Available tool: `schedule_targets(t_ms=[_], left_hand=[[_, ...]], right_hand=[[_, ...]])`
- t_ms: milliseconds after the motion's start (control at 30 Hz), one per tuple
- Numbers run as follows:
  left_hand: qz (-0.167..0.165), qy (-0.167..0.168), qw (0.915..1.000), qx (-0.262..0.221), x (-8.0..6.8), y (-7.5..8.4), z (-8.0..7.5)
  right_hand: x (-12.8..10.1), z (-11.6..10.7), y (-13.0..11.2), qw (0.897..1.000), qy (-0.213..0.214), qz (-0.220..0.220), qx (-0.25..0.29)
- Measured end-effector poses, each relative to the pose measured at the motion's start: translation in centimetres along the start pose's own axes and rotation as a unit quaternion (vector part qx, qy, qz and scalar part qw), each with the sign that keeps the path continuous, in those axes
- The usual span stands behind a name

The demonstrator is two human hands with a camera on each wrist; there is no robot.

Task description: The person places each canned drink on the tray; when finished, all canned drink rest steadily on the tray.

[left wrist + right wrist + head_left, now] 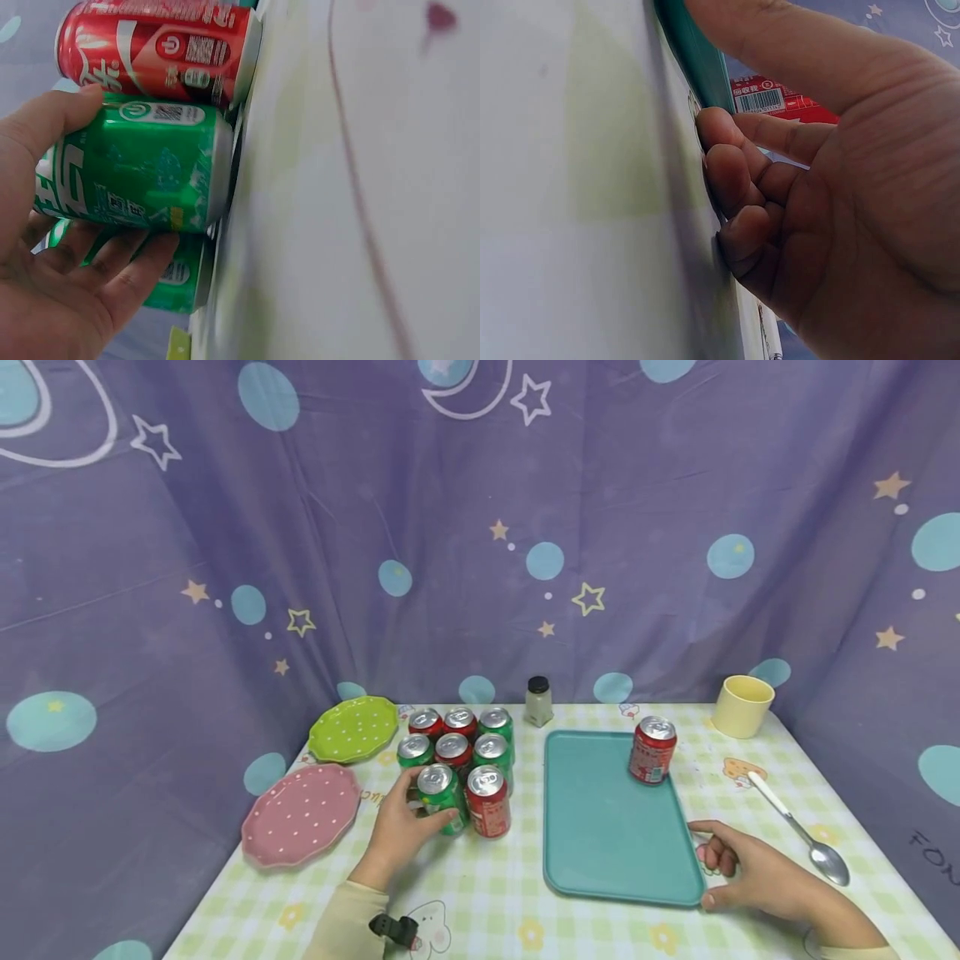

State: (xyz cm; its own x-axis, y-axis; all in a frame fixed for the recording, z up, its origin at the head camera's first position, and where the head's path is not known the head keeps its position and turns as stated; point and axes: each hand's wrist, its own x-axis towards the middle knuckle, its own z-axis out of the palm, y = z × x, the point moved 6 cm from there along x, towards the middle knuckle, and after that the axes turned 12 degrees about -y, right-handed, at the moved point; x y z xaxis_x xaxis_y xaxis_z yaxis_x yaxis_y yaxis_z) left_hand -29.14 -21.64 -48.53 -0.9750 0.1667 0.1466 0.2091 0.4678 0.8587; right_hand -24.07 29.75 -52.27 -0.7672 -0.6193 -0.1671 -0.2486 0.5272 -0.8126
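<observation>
My left hand [405, 827] grips a green soda can [150, 165] at the front left of a cluster, thumb on one side and fingers on the other. The can stands upright, its base at the tablecloth. Beside it is a red soda can [489, 806], with several more red and green cans close behind. To the right lies a teal tray [615, 827], with one upright red can [652, 750] near its far right corner. My right hand [757, 872] rests on the table at the tray's right edge, thumb by the near corner, fingers loosely bent.
Left of the cans lie a pink dotted plate [302, 814] and a green dotted plate [354, 729]. A black-capped jar [538, 702] stands at the back. On the right are a yellow cup [742, 706] and a white-handled spoon [802, 831]. A purple curtain [480, 485] closes off the back.
</observation>
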Motion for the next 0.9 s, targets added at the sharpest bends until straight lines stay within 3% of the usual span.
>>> schedule_targets(t_ms=[200, 367, 700, 900], left_hand=[[0.013, 0.026, 0.9988, -0.040, -0.1, 0.6, -1.3], [0.039, 0.072, 0.9950, -0.058, -0.8, 2.3, -3.5], [0.099, 0.147, 0.9819, -0.067, -2.5, 7.0, -5.8], [0.122, 0.157, 0.9780, -0.064, -2.7, 10.3, -5.9]], right_hand=[[-0.2, 0.0, 0.1, 1.000, 0.004, -0.001, -0.001], [-0.1, -0.1, 0.0, 1.000, 0.008, -0.005, -0.003], [0.0, -0.1, -0.4, 1.000, 0.010, -0.009, -0.008], [0.0, -0.1, -0.3, 1.000, 0.008, -0.006, -0.005]])
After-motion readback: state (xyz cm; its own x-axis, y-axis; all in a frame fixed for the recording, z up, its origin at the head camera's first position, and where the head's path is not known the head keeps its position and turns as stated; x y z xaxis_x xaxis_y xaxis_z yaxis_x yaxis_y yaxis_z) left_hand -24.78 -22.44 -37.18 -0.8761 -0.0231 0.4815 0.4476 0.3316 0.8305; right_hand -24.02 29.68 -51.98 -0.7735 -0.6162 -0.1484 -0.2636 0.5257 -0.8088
